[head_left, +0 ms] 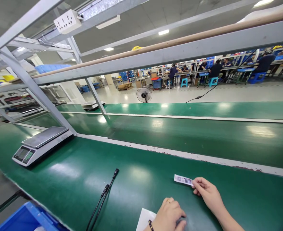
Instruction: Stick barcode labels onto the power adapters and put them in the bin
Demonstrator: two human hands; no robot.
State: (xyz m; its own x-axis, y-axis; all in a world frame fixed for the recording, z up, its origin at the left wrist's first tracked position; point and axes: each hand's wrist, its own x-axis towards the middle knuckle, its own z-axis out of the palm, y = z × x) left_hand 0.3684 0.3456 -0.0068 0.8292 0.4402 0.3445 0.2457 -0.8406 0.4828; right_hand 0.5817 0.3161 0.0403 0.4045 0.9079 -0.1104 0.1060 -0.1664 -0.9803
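Right hand pinches barcode label over green table; left hand curled on white sheet. Black cable alongside, scale far left, open surface between.

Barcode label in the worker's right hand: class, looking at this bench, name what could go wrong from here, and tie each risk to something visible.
1. The right hand pinches the barcode label only by one end, so the free end might curl or stick to the green bench.
2. The black cable lies loose close to the left hand; a sweep could snag it.
3. The white sheet sits at the bench edge under the left hand and may slide off.
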